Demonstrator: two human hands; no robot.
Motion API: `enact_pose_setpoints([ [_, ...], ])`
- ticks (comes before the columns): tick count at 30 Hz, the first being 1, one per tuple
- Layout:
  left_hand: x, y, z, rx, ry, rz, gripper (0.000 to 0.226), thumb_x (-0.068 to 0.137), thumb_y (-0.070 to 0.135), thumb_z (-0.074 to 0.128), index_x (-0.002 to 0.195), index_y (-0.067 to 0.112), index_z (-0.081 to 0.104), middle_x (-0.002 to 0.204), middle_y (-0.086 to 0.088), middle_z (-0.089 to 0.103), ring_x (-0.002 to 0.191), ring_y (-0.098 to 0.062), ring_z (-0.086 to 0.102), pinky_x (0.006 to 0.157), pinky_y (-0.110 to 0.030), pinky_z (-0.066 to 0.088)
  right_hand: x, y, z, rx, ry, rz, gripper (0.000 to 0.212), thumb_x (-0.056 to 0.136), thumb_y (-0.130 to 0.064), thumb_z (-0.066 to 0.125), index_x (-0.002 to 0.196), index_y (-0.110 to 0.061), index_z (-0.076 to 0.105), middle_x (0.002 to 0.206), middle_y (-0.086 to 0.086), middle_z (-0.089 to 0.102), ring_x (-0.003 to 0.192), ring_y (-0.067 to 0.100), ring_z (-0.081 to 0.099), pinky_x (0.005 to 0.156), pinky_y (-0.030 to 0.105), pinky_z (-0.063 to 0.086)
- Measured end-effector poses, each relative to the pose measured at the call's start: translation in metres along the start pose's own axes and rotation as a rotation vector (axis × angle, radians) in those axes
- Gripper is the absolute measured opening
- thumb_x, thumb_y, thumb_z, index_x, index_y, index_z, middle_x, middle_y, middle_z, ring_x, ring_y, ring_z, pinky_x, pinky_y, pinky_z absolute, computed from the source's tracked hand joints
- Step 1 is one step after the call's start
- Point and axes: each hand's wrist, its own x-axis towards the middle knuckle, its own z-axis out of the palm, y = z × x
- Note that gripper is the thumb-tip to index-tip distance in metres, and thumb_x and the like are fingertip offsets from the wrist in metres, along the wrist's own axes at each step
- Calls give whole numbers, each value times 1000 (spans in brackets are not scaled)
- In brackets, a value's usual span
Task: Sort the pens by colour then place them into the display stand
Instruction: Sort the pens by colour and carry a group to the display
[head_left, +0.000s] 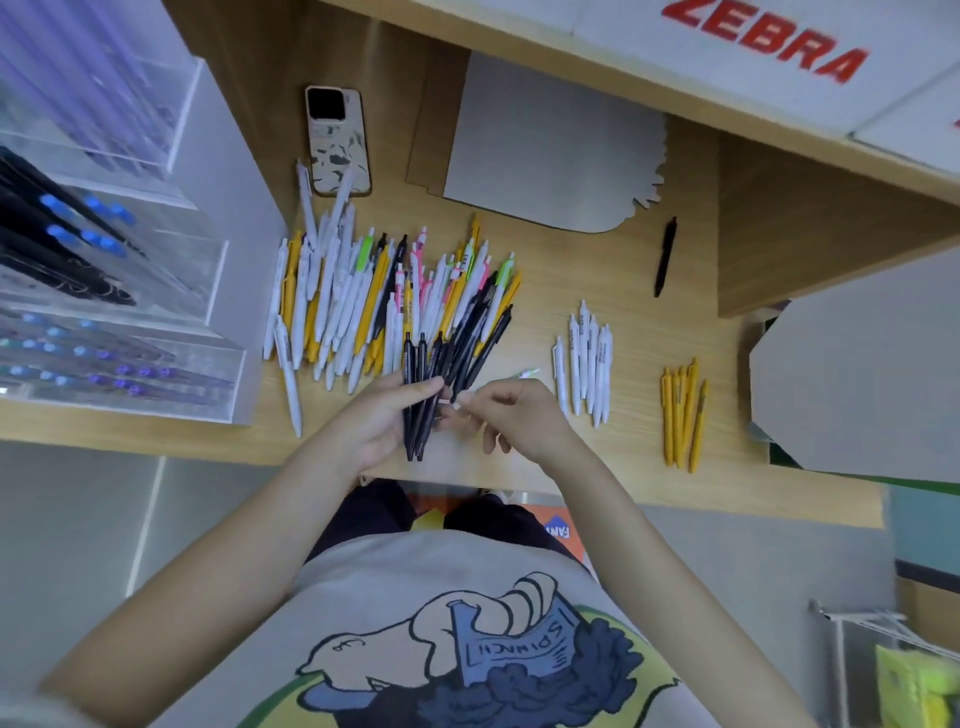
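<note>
Your scene is evenly and brightly lit, with only soft, faint shadows on the tabletop. Wide-angle distortion bends straight edges toward the frame borders. The acrylic display stand at left is smeared and hazy; overall sharpness is moderate.

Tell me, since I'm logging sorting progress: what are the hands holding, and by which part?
The left hand grips a bundle of black pens around their middles; the right hand pinches one of them.
</note>
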Motion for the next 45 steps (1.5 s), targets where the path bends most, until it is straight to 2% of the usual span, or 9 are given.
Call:
enact_pose_setpoints([
  [7,0,16,-15,-67,1,19,26,94,2,60,120,3,58,104,-10,75,95,-25,74,70,-32,60,51,0,-18,-69,269,97,18,93,-22,65,77,-14,66,76,16,71,59,31,63,53,35,49],
  [11,-3,21,-18,-107,20,27,25,93,0,61,117,4,63,107,-12,74,91,-22,74,73,-29,60,78,-7,2,-208,343,88,44,85,-47,71,73,-5,64,72,15,70,68,32,67,64,44,56],
  [15,-6,25,-23,-113,11,13,29,96,5,58,126,4,58,108,-15,74,96,-27,74,74,-32,61,90,-13,19,-357,400,132,54,85,-54,69,57,-10,53,70,16,71,62,29,65,54,33,47],
  [20,-8,32,-26,-64,-10,10,28,98,4,56,125,10,59,114,-14,73,101,-32,72,79,-39,62,94,-13,26,-308,380,185,46,91,-38,67,72,3,71,74,16,73,60,30,67,62,37,59],
  [26,1,39,-27,-8,32,-6,27,99,7,56,125,2,62,118,-18,71,102,-32,72,83,-39,61,83,-17,19,-202,336,188,32,90,-24,65,61,-12,67,71,9,74,56,23,67,65,36,60],
  [31,6,46,-11,111,65,-19,32,92,18,69,122,9,63,109,-13,74,92,-21,74,75,-35,60,46,-41,5,70,170,93,22,89,-19,69,71,-7,67,66,8,68,45,12,55,47,21,42],
  [35,13,46,6,129,32,-76,68,80,36,80,133,4,51,111,-16,73,100,-26,73,79,-38,59,27,-51,-2,112,-15,20,21,91,-16,69,88,5,70,64,8,65,41,10,49,43,18,36],
  [38,17,46,13,92,40,-56,33,88,24,73,114,7,61,100,-14,75,93,-25,74,80,-39,60,30,-46,-9,146,25,9,18,92,-14,68,87,3,70,59,5,62,38,10,47,41,19,35],
  [45,19,39,-6,113,97,-12,19,93,14,68,109,5,66,93,-14,73,85,-29,74,72,-35,61,67,-4,-36,29,364,180,26,93,-18,65,85,7,69,61,10,62,47,19,52,50,27,43],
])
